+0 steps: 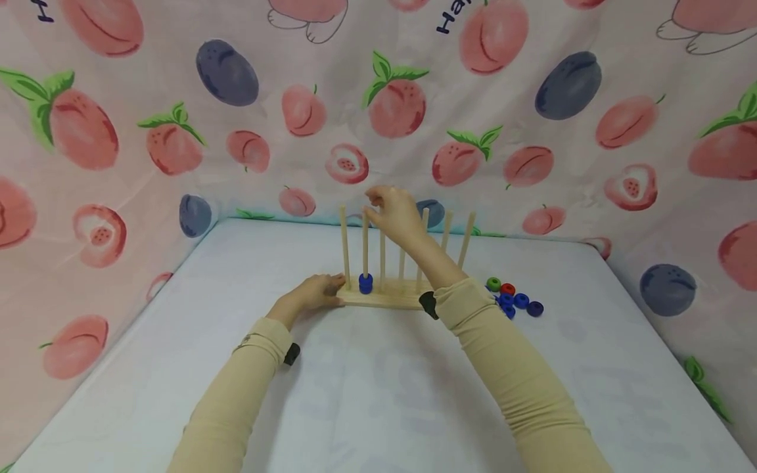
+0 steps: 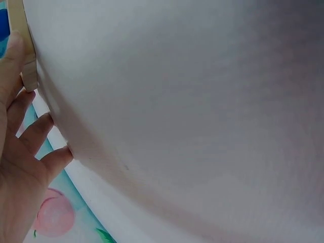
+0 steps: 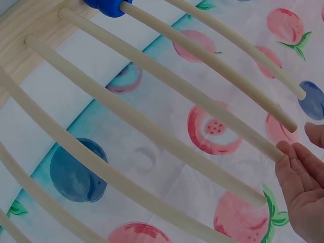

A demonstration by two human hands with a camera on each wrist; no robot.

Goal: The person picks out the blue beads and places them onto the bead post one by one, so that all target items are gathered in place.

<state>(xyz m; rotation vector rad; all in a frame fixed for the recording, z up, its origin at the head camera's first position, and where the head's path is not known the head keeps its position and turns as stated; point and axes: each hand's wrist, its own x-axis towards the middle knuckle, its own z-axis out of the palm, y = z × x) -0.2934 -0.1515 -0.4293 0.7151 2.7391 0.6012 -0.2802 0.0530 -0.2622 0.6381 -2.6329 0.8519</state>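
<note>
A wooden peg stand (image 1: 383, 299) with several upright pegs stands on the table. Blue beads (image 1: 365, 284) are stacked low on its second peg from the left. My left hand (image 1: 313, 291) holds the left end of the base; in the left wrist view its thumb (image 2: 14, 48) lies against the wood, the other fingers spread towards the tabletop. My right hand (image 1: 397, 211) is raised at the tops of the pegs, with nothing visible between thumb and fingers. In the right wrist view its fingertips (image 3: 284, 152) are right at the tip of a peg (image 3: 202, 104).
Loose beads lie right of the stand, partly behind the right sleeve: a green bead (image 1: 493, 284), a red bead (image 1: 507, 289), several blue beads (image 1: 521, 301) and a darker bead (image 1: 535, 309). A fruit-patterned cloth (image 1: 355, 79) hangs behind the white table (image 1: 367, 387).
</note>
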